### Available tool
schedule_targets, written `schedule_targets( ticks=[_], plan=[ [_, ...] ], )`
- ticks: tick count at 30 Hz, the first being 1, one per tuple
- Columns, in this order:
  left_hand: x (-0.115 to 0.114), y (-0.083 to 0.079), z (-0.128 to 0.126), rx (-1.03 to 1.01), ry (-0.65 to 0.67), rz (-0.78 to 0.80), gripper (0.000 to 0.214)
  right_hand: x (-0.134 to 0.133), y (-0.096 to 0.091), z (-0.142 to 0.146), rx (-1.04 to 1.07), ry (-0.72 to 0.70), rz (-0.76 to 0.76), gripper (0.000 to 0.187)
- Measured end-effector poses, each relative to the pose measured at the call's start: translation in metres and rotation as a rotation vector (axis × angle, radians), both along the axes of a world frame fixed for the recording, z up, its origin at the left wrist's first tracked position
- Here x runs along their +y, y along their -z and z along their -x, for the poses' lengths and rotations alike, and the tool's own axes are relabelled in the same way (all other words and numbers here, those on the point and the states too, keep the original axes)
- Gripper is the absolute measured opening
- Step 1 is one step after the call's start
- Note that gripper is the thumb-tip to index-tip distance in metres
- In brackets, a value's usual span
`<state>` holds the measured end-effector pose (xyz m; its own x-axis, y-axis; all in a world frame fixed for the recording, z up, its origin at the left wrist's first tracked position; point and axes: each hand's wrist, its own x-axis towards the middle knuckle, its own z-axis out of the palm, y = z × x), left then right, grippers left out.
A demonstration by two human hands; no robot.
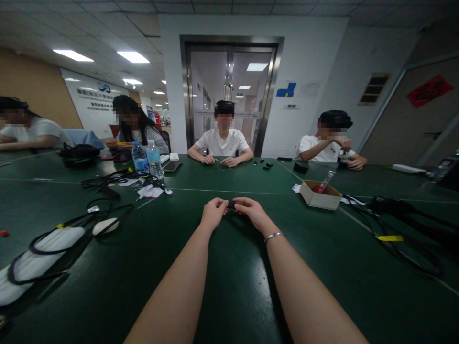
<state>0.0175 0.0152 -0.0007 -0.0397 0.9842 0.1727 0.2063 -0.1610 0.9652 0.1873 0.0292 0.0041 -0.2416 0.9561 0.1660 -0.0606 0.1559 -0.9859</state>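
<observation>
Both my arms reach forward over the dark green table [236, 267]. Between my fingertips is a small black piece [231, 204], too small and dark for its kind to show. My left hand [214, 213] pinches its left end with thumb and fingers. On the other end, the fingers of my right hand [251, 211] are closed, and a silver bracelet [273, 236] circles that wrist. The piece is held just at or above the tabletop; I cannot tell which. My fingers hide its ends.
Right of my hands stands an open cardboard box [320, 198] with a tube in it. Cables lie around a white keyboard [43, 263] and a mouse [105, 226] at left. Two water bottles [154, 160] stand farther back. Several people sit opposite, with small black pieces [267, 166] nearby.
</observation>
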Motion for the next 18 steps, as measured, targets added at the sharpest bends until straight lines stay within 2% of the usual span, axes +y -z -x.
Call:
schedule_targets(
  ticks=[10, 18],
  plan=[
    [-0.0024, -0.0050, -0.0004, -0.002, -0.033, 0.053, 0.026, -0.0019, 0.0001, 0.0007, -0.017, -0.025, -0.020, 0.040],
    [0.0025, -0.0017, 0.0014, -0.076, -0.066, 0.058, 0.033, -0.0016, -0.0017, 0.0095, -0.078, 0.070, -0.155, 0.037]
  ],
)
